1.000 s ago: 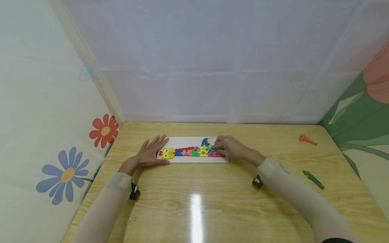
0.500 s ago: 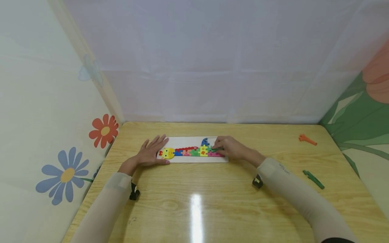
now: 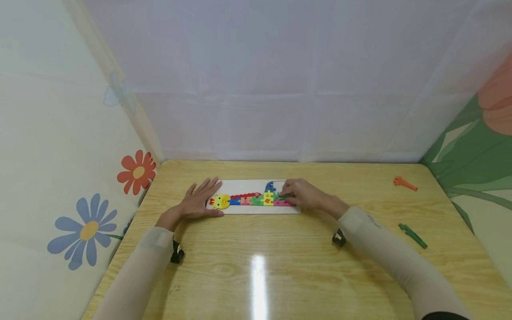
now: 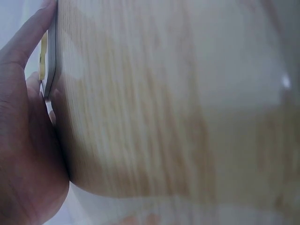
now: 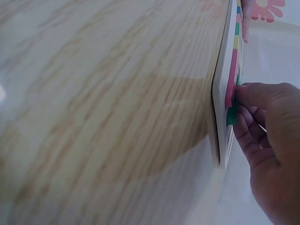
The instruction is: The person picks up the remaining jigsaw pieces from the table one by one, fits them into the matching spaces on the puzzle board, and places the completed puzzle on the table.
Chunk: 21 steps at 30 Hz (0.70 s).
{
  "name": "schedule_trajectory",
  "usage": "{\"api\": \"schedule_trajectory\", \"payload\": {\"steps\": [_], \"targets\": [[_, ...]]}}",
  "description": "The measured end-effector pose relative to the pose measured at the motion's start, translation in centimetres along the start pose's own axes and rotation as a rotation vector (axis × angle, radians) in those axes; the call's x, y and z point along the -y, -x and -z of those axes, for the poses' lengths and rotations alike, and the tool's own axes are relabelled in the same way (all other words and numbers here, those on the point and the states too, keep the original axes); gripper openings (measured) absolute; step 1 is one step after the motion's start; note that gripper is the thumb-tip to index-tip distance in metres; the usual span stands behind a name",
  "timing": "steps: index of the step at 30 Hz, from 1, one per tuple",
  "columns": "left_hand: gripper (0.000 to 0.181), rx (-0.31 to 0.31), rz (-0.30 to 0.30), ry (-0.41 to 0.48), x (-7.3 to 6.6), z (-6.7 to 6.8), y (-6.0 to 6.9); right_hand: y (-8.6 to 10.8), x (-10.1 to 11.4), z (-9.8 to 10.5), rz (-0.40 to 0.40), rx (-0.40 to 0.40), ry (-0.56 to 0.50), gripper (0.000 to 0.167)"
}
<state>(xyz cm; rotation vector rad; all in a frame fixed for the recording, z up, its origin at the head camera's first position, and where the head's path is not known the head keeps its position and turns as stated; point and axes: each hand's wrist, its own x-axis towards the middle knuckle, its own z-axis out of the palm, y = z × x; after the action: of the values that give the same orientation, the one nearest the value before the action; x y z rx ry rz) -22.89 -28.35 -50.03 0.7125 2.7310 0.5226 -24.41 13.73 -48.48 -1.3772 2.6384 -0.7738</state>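
A white puzzle board (image 3: 244, 186) lies flat toward the table's far side, bearing a giraffe of colourful jigsaw pieces with a yellow head (image 3: 221, 202) at the left. My left hand (image 3: 198, 201) rests spread across the board's left end, its thumb along the near edge. At the right end my right hand (image 3: 306, 194) pinches a green puzzle piece (image 5: 232, 116) low against the board, beside a pink piece (image 5: 231, 77). My fingers cover much of the green piece in the head view. A blue piece (image 3: 270, 186) sits above the yellow body piece (image 3: 268, 199).
Two loose pieces, an orange one (image 3: 405, 183) and a green one (image 3: 413, 236), lie on the wooden table (image 3: 224, 262) to the right. A pale cloth wall (image 3: 256, 111) stands behind the table, with flower-printed walls at both sides.
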Motion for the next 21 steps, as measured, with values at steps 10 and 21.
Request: {"api": "schedule_trajectory", "payload": {"steps": [10,21], "targets": [[0.113,-0.004,0.0,0.001,-0.06,0.03,-0.01,0.02,-0.15,-0.1,-0.017,0.0,0.003,0.023],[0.113,-0.005,-0.004,-0.001,0.02,-0.09,-0.07,0.58,0.09,0.44,-0.082,0.013,-0.01,0.026]]}}
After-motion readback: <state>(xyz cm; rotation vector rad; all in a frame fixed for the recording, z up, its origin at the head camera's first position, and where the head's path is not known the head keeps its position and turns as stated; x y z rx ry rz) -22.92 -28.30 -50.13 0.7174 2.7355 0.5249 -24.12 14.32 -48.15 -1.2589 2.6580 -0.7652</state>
